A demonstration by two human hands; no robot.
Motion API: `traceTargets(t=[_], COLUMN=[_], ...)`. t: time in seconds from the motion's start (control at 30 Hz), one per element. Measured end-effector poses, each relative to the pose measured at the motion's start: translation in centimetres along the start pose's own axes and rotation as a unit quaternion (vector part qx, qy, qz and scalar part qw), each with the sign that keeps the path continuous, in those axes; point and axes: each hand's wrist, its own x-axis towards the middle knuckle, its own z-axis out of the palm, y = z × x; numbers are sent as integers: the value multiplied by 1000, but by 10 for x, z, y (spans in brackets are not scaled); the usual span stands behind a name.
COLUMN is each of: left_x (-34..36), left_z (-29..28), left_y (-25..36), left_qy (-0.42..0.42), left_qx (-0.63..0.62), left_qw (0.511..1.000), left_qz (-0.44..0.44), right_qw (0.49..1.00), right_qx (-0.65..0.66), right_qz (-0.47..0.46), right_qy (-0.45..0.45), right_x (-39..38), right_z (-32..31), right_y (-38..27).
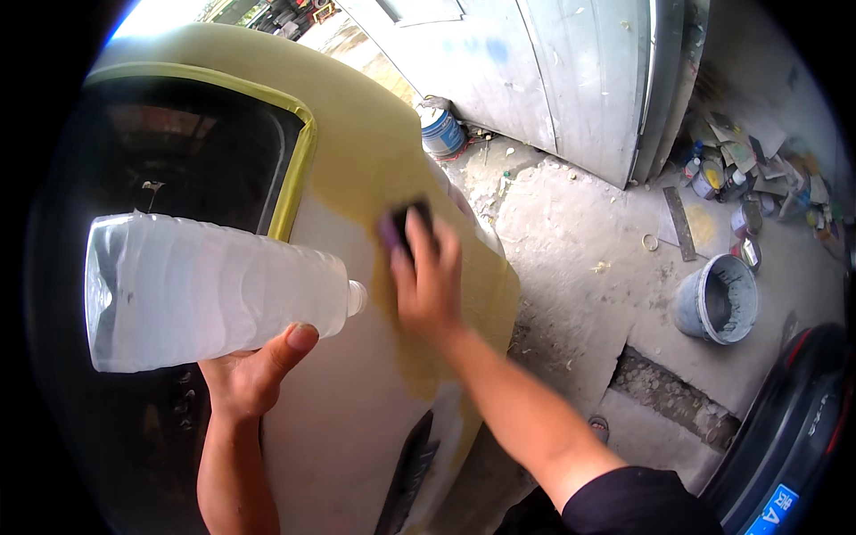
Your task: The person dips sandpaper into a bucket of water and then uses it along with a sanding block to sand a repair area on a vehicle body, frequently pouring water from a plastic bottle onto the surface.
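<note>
My left hand (254, 370) grips a clear plastic water bottle (205, 290), held on its side with its open neck pointing right, over a car body panel (357, 160) coated in yellowish primer. My right hand (428, 281) presses flat on a dark sanding block (406, 225) against that panel, just right of the bottle's neck. The fingers cover most of the block. A dark car window (178, 152) edged with yellow masking tape lies to the left behind the bottle.
A grey bucket (718, 303) stands on the concrete floor at right. A blue-banded paint can (441, 132) sits by a grey metal door (553, 80). Several tins and scraps (749, 178) clutter the far right. A dark vehicle part (794, 437) fills the lower right corner.
</note>
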Motion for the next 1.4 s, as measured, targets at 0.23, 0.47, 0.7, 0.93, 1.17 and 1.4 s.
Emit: traceTargets(t=[0.23,0.47,0.7,0.93,1.17,1.4], left_x=[5,2,7,-1,-1,0], left_z=[7,5,9,20,12,24], left_y=[-1,-2,5,12,12,-1], left_qy=[11,-5,-2,-38,-60,-36], left_qx=[-6,14,-16,-54,-6,50], left_qw=[1000,1000,1000,998,997,997], left_qz=[8,17,24,-5,-40,42], right_qw=[999,999,999,992,997,994], right_qx=[-9,-11,-4,-69,0,-24], right_qz=[-14,29,-20,82,-4,58], right_qy=[30,28,41,63,71,91], right_x=[-61,5,-97,2,-150,-46], right_z=[-17,3,-18,-2,-12,-14], right_y=[-14,18,-15,43,-9,65])
